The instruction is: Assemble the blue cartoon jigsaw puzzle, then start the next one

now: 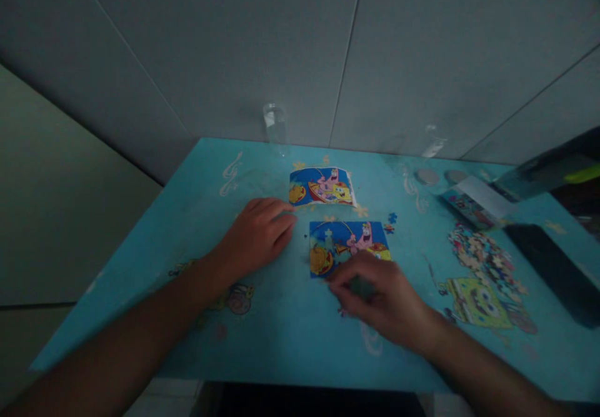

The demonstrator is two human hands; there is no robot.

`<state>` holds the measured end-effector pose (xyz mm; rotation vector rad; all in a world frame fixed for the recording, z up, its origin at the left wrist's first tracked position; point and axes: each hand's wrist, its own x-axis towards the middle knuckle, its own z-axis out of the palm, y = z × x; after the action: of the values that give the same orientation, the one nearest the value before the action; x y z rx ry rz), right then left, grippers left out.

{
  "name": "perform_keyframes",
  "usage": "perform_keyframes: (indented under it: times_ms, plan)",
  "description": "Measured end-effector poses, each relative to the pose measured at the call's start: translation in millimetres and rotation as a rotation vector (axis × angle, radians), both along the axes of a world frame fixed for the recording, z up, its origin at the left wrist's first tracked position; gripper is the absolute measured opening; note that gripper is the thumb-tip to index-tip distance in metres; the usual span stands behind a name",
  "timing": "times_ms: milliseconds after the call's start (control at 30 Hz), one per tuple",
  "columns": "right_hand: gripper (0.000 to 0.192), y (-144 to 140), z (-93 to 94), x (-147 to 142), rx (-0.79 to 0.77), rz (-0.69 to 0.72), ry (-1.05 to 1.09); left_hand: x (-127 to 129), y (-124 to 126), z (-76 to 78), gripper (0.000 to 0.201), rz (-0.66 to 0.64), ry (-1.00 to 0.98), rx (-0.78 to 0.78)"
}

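Note:
A mostly assembled jigsaw puzzle lies on the blue table, with gaps showing in its left and middle parts. Behind it is a slightly curled picture sheet with the same cartoon scene. My left hand rests on the table left of the puzzle, fingers loosely extended, the index tip by the sheet's lower left corner. Over the puzzle's lower edge, my right hand has thumb and index finger pinched together; whatever is between them is too small to make out. This hand hides the puzzle's lower right part.
Loose puzzle pieces lie right of the puzzle, and a larger pile sits farther right. Near that are a dark phone-like slab, a printed packet and round lids. Clear jars stand against the wall.

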<state>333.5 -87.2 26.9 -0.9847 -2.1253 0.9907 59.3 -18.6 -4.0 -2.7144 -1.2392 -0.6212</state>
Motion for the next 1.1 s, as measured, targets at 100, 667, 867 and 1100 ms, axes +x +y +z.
perform_keyframes:
  times_ms: [100,667,867,1100]
  plan:
    - [0.008,15.8,2.3,17.3,-0.037,-0.202,-0.036,-0.9,-0.6,-0.2,0.019,-0.016,0.008,0.005]
    - [0.02,37.2,-8.8,35.5,-0.139,-0.139,-0.221,1.7,-3.0,1.3,0.017,-0.063,-0.008,0.03]
    - [0.018,37.7,-5.1,35.6,0.006,-0.073,-0.307,1.8,-2.7,0.6,0.016,-0.074,0.004,0.029]
    - [0.021,37.0,-2.9,37.1,0.026,-0.072,-0.289,-0.4,-1.1,-2.9,0.016,-0.073,0.019,0.027]
